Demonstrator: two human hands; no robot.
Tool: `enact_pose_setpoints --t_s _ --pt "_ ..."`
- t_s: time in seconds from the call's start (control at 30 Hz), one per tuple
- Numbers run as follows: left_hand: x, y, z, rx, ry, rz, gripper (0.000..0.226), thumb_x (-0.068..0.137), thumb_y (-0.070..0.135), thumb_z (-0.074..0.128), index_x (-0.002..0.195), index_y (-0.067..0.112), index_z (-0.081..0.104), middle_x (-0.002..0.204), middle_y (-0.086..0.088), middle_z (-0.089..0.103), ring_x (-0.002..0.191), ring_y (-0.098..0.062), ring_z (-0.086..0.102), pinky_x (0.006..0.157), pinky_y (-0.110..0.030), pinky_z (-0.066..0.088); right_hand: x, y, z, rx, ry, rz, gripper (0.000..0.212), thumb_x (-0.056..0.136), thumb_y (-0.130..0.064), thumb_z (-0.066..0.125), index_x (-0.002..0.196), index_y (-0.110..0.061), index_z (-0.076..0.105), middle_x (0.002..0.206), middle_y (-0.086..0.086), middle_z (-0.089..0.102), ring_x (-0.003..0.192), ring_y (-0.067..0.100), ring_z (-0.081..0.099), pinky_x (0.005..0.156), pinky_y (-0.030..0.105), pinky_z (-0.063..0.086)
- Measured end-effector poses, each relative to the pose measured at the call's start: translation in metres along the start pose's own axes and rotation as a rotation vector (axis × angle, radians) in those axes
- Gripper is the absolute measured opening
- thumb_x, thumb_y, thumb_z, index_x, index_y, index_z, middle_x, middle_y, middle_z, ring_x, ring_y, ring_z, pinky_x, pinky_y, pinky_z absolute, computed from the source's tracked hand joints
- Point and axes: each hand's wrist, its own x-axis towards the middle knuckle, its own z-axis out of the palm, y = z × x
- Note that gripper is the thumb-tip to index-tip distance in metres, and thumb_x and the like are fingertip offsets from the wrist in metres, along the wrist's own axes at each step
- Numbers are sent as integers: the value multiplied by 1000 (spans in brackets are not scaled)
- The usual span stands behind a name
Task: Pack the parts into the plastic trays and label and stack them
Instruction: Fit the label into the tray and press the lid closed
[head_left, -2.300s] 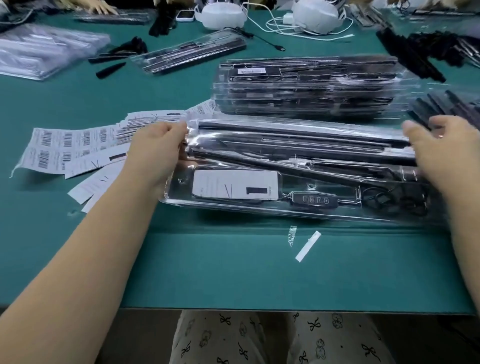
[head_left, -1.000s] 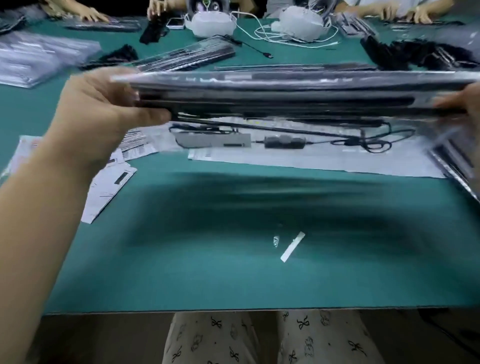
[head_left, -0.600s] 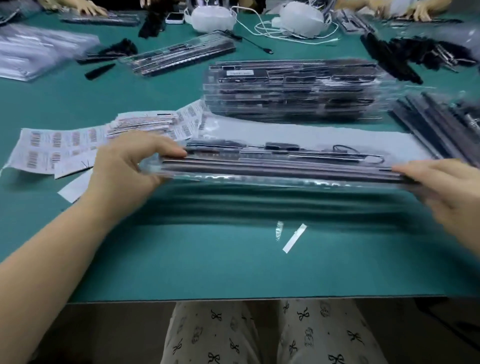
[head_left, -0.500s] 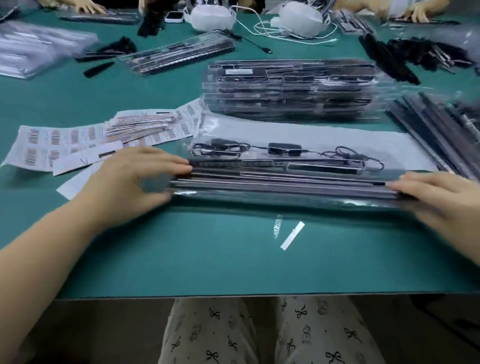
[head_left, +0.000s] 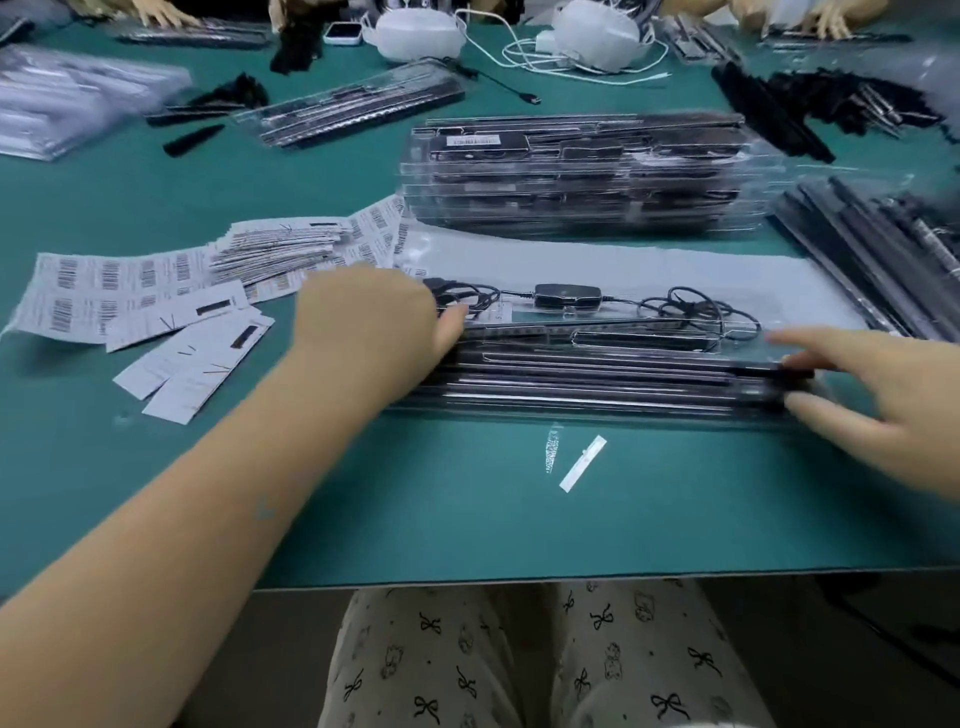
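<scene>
Half a second ago your hands gripped both ends of the clear tray; now it lies flat on the green table and your left hand has slid up over its left end, palm down, fingers blurred — whether they grasp the tray or the cable you cannot tell. Your right hand has let go: its fingers are straight and spread, tips just touching the tray's right end.

The tray sits at the table's centre, its long axis running from 9 o'clock to 3 o'clock, the black rods inside lying the same way, the cable and its controller along the 12 o'clock edge.

At 12 o'clock stands the stack of packed trays, a white label on top — its print is too small to read. Barcode sheets lie at 9 o'clock, also illegible.
</scene>
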Motion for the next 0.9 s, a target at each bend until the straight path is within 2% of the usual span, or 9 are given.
enact_pose_setpoints --t_s 0.07,0.13,0.23,0.33,0.4,0.43,0.53,0.8,0.9 --pt "9 10 14 -86 36 5 51 93 52 30 80 14 60 79 -5 57 82 -27 50 63 -31 36 11 -7 -3 -81 -5 7 57 82 -69 29 133 -46 42 86 -30 59 76 20 64 62 28 46" --pt "12 6 23 -261 4 139 54 90 58 30 116 19 57 122 -6 56 118 -27 44 97 -41 31 26 -7 -1 -230 16 13 73 78 -72 15 138 -39 40 83 -19 65 77 21 63 53 23 36" --pt "16 -5 25 -433 -323 256 93 68 84 9 149 38 11 160 10 6 146 -15 1 118 -45 1 60 -17 11 -506 11 97 78 79 -72 6 136 -30 40 93 2 70 86 26 63 50 27 31" --pt "19 -5 27 -388 -426 274 104 57 91 5 148 42 -8 157 16 -14 145 -11 -15 117 -48 -8 85 -43 24 -393 44 127 86 78 -73 8 139 -22 40 123 13 59 114 32 51 83 40 43" --pt "20 -4 27 -381 -419 277 107 57 95 6 148 40 -11 157 15 -16 144 -11 -17 117 -50 -9 92 -55 35 -244 -54 52 96 71 -78 1 151 -27 16 155 10 23 143 28 17 115 45 17" --pt "20 -4 28 -374 -421 275 110 56 97 6 148 40 -11 157 15 -17 144 -11 -18 116 -50 -9 92 -58 40 -186 -137 30 99 67 -80 -1 152 -30 5 160 4 3 147 22 -2 118 44 3" --pt "20 -3 28 -366 -428 264 111 55 97 7 148 38 -11 157 14 -17 144 -11 -18 116 -50 -11 98 -55 49 -115 -274 23 105 61 -84 -3 151 -30 -5 158 -2 -17 145 14 -17 118 40 -6" --pt "21 0 30 -358 -426 237 97 65 88 6 148 40 -8 156 14 -16 144 -13 -18 115 -49 -14 100 -52 49 -102 -299 -48 94 58 -88 -5 144 -51 -8 158 -11 -9 146 13 -10 118 43 -1" --pt "23 -6 24 -839 -413 66 77 74 78 26 145 47 24 156 14 22 145 -11 17 118 -40 9 101 -50 46 -56 -309 -30 94 57 -90 -4 144 -53 -2 158 -17 2 146 10 -7 118 42 -1"
